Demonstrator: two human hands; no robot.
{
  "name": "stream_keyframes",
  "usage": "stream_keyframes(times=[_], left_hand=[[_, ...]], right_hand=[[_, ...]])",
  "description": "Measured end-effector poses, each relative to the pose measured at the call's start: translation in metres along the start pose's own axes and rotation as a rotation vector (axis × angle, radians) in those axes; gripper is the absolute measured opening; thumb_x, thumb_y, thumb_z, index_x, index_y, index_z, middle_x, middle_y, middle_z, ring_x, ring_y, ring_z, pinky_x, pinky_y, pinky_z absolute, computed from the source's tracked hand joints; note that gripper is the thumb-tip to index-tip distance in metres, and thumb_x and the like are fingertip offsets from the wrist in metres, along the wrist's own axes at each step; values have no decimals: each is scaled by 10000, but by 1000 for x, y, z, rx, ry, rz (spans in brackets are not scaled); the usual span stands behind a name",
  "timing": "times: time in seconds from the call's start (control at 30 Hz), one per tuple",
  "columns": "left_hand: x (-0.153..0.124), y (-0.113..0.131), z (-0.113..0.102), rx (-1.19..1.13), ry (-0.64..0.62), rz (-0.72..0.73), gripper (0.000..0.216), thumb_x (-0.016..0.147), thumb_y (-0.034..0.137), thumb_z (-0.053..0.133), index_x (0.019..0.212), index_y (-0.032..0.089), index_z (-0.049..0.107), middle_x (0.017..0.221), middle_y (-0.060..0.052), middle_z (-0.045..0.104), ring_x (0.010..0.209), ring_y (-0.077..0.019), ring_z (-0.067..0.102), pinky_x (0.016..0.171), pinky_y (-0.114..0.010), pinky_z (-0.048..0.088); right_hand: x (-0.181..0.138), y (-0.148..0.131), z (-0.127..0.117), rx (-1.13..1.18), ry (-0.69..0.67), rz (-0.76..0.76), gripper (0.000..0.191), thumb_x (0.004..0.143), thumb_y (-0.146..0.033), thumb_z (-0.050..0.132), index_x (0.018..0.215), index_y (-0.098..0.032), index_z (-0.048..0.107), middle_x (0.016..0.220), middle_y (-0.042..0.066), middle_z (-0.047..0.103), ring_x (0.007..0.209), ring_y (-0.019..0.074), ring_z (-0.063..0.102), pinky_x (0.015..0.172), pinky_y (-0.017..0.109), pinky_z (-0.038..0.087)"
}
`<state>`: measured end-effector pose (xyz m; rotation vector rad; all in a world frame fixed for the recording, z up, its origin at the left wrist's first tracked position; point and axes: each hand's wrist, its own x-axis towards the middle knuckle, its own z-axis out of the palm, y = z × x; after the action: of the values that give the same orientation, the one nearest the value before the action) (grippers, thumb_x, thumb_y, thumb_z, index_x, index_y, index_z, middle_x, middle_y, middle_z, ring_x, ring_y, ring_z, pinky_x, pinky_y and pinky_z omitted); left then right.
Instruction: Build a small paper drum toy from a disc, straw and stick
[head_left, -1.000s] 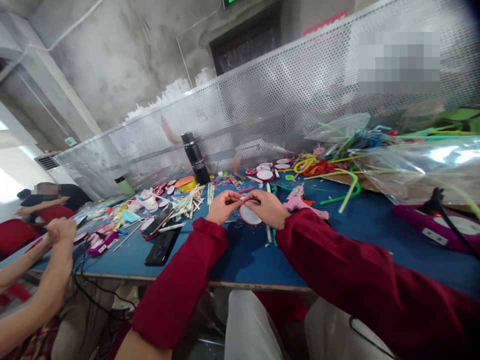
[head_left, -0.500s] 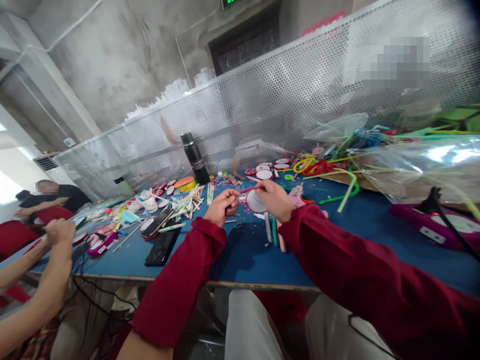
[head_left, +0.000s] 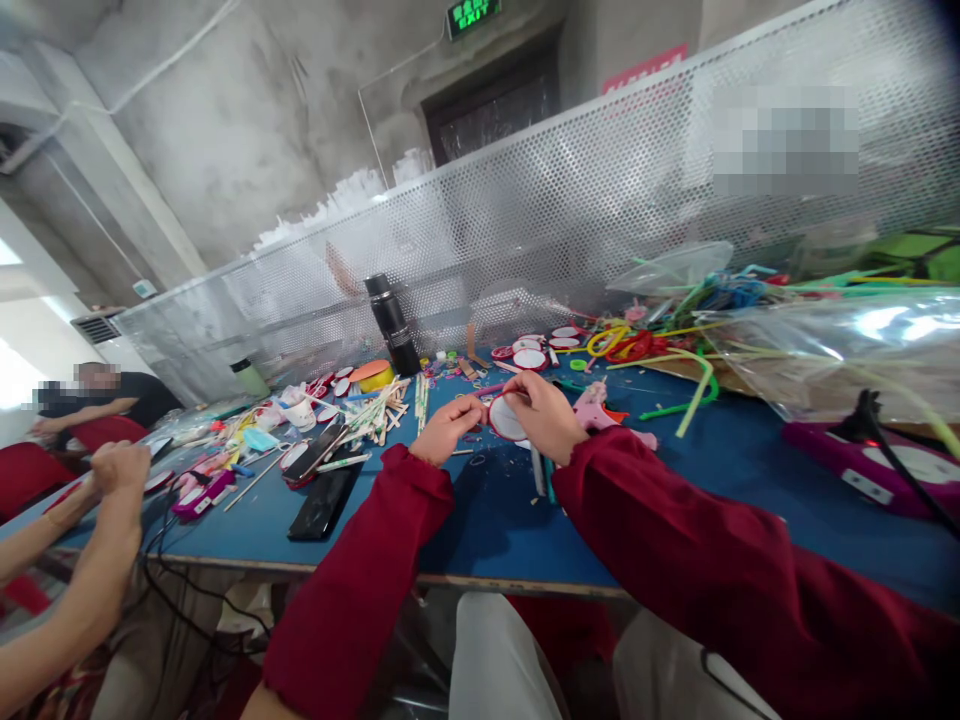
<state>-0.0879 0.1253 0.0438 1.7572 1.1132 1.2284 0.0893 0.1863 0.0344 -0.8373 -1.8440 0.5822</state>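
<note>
The right hand (head_left: pixel 551 408) pinches a white disc (head_left: pixel 506 420) above the counter (head_left: pixel 480 525); the left hand (head_left: pixel 448 428) is curled by its rim, its grip unclear. Steady the disc; use light fingertip pressure.

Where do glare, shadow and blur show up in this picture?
Head view: white glare on the clear plastic bag at the right; washed-out brightness at the far left edge; a soft shadow on the blue table below the hands; a dark top-right corner; pixelated blocks over part of the mesh partition; the white disc in the right hand too soft for fine detail.
</note>
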Motion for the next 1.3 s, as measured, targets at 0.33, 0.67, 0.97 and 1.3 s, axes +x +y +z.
stream_keyframes(times=[0.33,0.67,0.97,1.3], left_hand=[[1,2,-1,42,207,-50,445,826,427,655,1209,201,681,677,-19,666,594,-158,603,609,-287,489],[-1,-1,-9,59,107,-110,575,636,341,830,1167,156,711,713,-27,706,634,-152,615,647,-276,499],[-1,-3,-9,124,98,-83,614,653,383,819,1213,170,688,692,-5,669,590,-124,548,594,-246,449],[1,-8,-4,163,57,-59,356,702,451,767,867,140,717,760,-14,671,693,-138,577,681,-249,460]], right_hand=[[-1,-6,-15,-72,-53,24,206,841,-385,565,817,-232,700,794,9,699,691,156,584,630,278,405],[-2,-4,-11,-74,-112,-7,194,851,-381,557,821,-220,661,738,0,687,616,135,557,572,258,367],[-2,-7,-9,-94,-185,-79,155,852,-340,544,825,-213,629,733,-5,654,626,130,528,570,252,341],[-14,-12,-6,-56,-271,-102,458,851,-151,483,1279,-298,557,982,10,704,738,156,625,678,270,444]])
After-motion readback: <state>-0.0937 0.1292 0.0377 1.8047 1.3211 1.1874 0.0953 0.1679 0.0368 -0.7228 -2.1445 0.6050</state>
